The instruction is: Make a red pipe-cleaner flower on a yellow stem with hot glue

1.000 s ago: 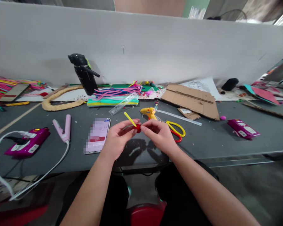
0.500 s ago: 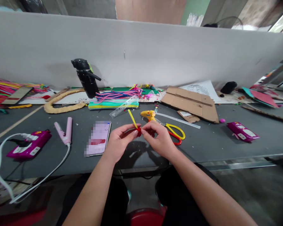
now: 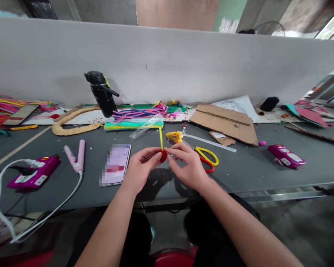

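Both my hands meet above the front of the grey table (image 3: 239, 170). My left hand (image 3: 141, 168) pinches a small red ball (image 3: 163, 155) with a yellow pipe cleaner (image 3: 160, 137) standing up out of it. My right hand (image 3: 187, 166) is closed on the same piece from the right, fingertips at the red ball. Just behind my hands lie a yellow glue gun (image 3: 174, 136) and scissors with yellow and red handles (image 3: 207, 158).
A phone (image 3: 116, 163) lies left of my hands, then a pink hair iron (image 3: 77, 155) and a magenta power strip (image 3: 35, 173) with a white cable. Behind are a black bottle (image 3: 101, 92), stacked pipe cleaners (image 3: 133, 120), a clear ruler (image 3: 146, 127), cardboard (image 3: 225, 118) and another magenta strip (image 3: 286, 155).
The yellow pipe cleaner has swung from leaning left to standing nearly upright as my fingers turn the red ball. My hands stay in the same spot.
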The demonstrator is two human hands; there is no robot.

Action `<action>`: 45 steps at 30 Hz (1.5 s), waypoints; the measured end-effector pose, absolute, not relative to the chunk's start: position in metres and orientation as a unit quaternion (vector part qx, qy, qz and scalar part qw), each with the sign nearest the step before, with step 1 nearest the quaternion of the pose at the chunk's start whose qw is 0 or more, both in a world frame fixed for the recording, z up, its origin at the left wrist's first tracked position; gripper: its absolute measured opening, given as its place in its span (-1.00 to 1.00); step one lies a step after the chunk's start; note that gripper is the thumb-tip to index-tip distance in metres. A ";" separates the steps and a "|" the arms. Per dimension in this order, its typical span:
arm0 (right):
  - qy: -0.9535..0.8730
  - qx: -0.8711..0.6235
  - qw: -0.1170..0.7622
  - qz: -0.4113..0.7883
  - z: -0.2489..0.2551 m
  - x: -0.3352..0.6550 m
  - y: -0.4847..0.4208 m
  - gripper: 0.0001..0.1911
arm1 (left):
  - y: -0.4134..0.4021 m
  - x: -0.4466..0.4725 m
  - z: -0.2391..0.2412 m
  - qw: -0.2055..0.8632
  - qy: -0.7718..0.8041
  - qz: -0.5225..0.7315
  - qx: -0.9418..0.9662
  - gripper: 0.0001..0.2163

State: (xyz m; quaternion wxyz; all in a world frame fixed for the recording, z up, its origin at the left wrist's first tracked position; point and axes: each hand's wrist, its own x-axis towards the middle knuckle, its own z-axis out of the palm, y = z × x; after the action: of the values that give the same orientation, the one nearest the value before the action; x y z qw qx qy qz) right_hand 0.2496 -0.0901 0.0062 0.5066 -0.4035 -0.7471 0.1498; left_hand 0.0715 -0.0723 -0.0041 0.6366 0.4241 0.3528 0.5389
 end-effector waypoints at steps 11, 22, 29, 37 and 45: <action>-0.753 -0.394 0.497 0.174 0.007 0.247 -0.092 -0.61 | -0.072 0.076 -0.004 0.666 0.339 0.565 0.350 -0.76; -0.773 -0.404 0.459 0.170 0.008 0.246 -0.095 -0.56 | -0.072 0.077 0.000 0.658 0.360 0.566 0.344 -0.73; -0.740 -0.398 0.499 0.214 0.009 0.245 -0.094 -0.58 | -0.073 0.075 0.001 0.663 0.345 0.568 0.345 -0.75; -0.590 -0.449 0.536 0.404 0.012 0.249 -0.083 -0.69 | -0.073 0.071 0.003 0.684 0.355 0.522 0.366 -0.80; -0.544 -0.437 0.526 0.486 0.008 0.249 -0.079 -0.69 | -0.076 0.076 -0.002 0.719 0.359 0.460 0.378 -0.78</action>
State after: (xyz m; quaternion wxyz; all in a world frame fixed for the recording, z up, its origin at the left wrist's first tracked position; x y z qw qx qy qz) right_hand 0.2491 -0.0791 0.0082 0.5262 -0.4370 -0.5444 0.4856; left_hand 0.0763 -0.0760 -0.0023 0.7187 0.3781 0.3586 0.4604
